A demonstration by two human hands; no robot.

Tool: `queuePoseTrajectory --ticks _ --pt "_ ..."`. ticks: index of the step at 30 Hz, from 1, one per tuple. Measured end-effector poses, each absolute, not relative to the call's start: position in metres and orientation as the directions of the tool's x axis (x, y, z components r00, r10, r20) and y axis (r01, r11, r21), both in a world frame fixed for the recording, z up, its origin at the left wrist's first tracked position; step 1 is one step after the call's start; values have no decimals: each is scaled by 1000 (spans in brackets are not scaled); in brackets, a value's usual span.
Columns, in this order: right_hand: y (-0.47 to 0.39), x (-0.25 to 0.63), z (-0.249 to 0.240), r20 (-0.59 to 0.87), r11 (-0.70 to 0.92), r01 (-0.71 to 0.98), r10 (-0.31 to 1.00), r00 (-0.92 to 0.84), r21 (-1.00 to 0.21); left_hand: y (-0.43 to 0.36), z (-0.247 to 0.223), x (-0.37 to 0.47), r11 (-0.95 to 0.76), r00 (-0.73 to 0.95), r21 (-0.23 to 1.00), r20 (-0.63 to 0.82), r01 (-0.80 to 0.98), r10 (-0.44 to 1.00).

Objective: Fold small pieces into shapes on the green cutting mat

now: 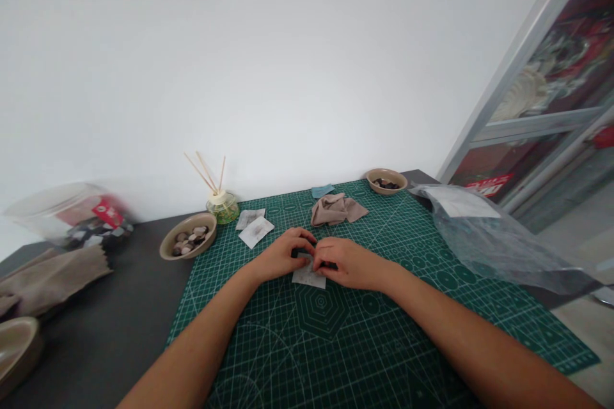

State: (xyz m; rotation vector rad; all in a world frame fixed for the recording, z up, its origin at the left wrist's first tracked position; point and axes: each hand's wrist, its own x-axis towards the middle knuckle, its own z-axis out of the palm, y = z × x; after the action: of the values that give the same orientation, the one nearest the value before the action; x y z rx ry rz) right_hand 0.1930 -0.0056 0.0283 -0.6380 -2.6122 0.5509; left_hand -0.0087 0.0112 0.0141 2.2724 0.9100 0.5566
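Note:
A small white packet (309,278) with faint grey marks lies on the green cutting mat (268,339), in the middle of the view. My left hand (284,254) pinches its upper edge from the left, thumb and fingers bent. From the other side my right hand (349,263) grips the same edge, fingers curled in and close to the left fingertips. Both hands cover the packet's upper part. Two similar packets, one whiter (256,232) and one greyer (244,218), overlap to the left. A crumpled beige cloth (336,209) lies just beyond my hands.
A bowl of pale and dark pieces (167,246) stands left; another bowl (401,179) sits back right. Near the wall are a reed diffuser (223,208) and a blue piece (322,191). Clear plastic bag (484,243) at right; tub (52,211) and brown cloth (57,275) at left.

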Motion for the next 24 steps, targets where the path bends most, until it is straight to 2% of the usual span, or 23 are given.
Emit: queuePoseTrajectory --ticks 3,10,15,20,24 --pt "-7 191 28 275 823 320 480 -833 -469 11 14 -8 -572 671 681 157 458 724" --pt "-4 195 27 303 804 339 520 -798 -488 11 14 -8 -568 671 682 152 460 726" --pt "-6 192 27 282 810 316 493 -823 -494 11 14 -8 -575 670 681 167 452 724" --pt "-5 195 28 257 785 353 530 -808 -510 12 13 -8 -584 674 680 176 444 717" --pt "-6 192 26 246 806 321 486 -839 -498 12 13 -8 -576 667 680 170 453 726"
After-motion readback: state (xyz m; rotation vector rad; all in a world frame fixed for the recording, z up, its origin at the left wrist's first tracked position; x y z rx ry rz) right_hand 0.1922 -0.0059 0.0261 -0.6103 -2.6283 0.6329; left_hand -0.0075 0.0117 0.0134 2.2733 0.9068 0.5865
